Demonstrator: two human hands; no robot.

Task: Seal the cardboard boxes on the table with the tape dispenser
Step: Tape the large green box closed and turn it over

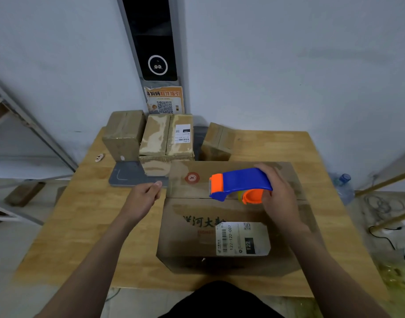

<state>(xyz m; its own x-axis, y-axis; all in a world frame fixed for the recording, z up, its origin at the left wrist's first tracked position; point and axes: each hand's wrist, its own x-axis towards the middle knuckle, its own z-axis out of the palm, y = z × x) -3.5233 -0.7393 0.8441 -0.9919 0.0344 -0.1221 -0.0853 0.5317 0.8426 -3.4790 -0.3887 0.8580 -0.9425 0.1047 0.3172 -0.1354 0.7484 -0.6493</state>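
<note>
A large cardboard box (196,235) with a white shipping label lies in front of me on the wooden table (86,221), its two top flaps closed along a centre seam. My right hand (279,193) grips the blue and orange tape dispenser (239,185), which sits on the seam near the middle of the box top with its orange end pointing left. My left hand (143,196) hovers just off the box's left edge, fingers loosely curled, holding nothing. Smaller cardboard boxes (167,136) stand at the back of the table.
A grey flat base (128,175) lies under the back boxes, with a tall dark kiosk (154,42) and a QR poster behind it against the wall. A small object (99,157) lies at the table's back left. A water bottle (342,187) and cables are on the floor to the right.
</note>
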